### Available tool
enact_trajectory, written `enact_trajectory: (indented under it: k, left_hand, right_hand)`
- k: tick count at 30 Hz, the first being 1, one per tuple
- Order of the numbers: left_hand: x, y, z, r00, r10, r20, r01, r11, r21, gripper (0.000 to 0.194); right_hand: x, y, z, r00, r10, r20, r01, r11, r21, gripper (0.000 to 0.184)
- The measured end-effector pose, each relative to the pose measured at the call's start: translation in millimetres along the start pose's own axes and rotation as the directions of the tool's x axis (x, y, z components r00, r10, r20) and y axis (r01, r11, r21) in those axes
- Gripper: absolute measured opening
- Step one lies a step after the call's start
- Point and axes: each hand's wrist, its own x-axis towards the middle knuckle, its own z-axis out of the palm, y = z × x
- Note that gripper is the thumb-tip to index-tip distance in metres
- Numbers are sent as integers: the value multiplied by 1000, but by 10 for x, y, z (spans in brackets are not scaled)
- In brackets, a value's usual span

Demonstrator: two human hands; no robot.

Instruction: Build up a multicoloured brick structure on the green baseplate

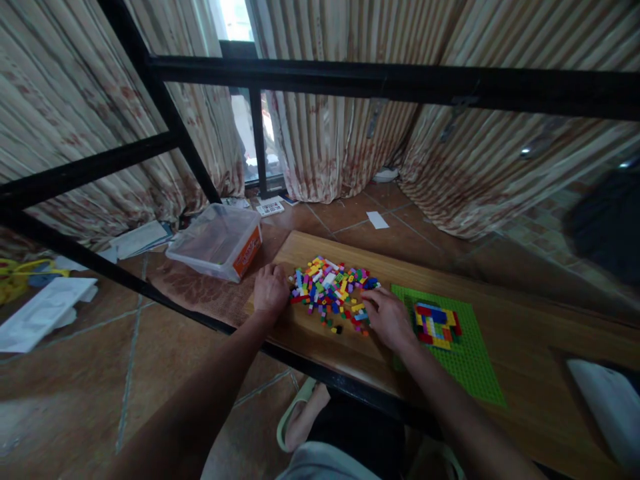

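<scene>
Loose toy bricks (327, 287): lay heaped in many colours on the wooden desk (310, 339), between left hand (271, 290) and right hand (387, 317). Left hand: rested at the heap's left edge, grip loosely curled; could not tell about any brick inside. Right hand: touched the heap's right side, grip drawn together at thumb and fingers; could not tell whether pinching a brick. Green baseplate (480, 357): lay flat just right of the right hand, partly beneath the wrist; carried a built block (439, 325) of red, yellow, blue and white bricks. Clear plastic bin (213, 237): stood on the brown mat (205, 299), left of the desk; bore an orange label (247, 251) on one side, showed brown through see-through walls. White tray (47, 310): lay on the floor at far left, well apart from the desk; showed shallow moulded hollows. Yellow item (15, 280): lay near the tray, too blurred to identify. Pale object (605, 407): sat at the desk's right end, cut off at view's edge.
</scene>
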Motion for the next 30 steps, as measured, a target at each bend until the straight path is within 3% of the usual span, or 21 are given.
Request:
enact_trajectory:
  k: [6, 12, 16, 19, 23, 26, 30]
  left_hand:
    - [-3, 2, 5, 999, -46, -8, 46, 998, -35, 22]
    - [10, 6, -11, 998, -67, -6, 66, 997, -47, 25]
    - [20, 3, -26, 997, -76, 0, 76, 997, -27, 28]
    - [29, 0, -31, 997, -78, 3, 78, 996, -35, 31]
    - [39, 8, -41, 996, -90, -1, 90, 994, -55, 34]
    - [46, 20, -57, 994, -113, 9, 114, 992, -56, 35]
    - [51, 25, -70, 993, -117, 32, 119, 991, -62, 34]
  right_hand:
    - [260, -136, 76, 998, 0, 67, 5, 997, -78, 21]
    - [317, -176, 136, 996, 28, 85, -19, 994, -103, 17]
    - [174, -254, 30, 999, 34, 0, -34, 999, 33, 14]
    - [-110, -248, -112, 989, 134, -67, -111, 955, 274, 13]
    - [-589, -9, -351, 933, 339, -125, -230, 824, 517, 16]
    - [-846, 289, -539, 880, 438, -183, -314, 826, 469, 21]
    - [-949, 620, -707, 837, 480, -262, -397, 863, 313, 28]
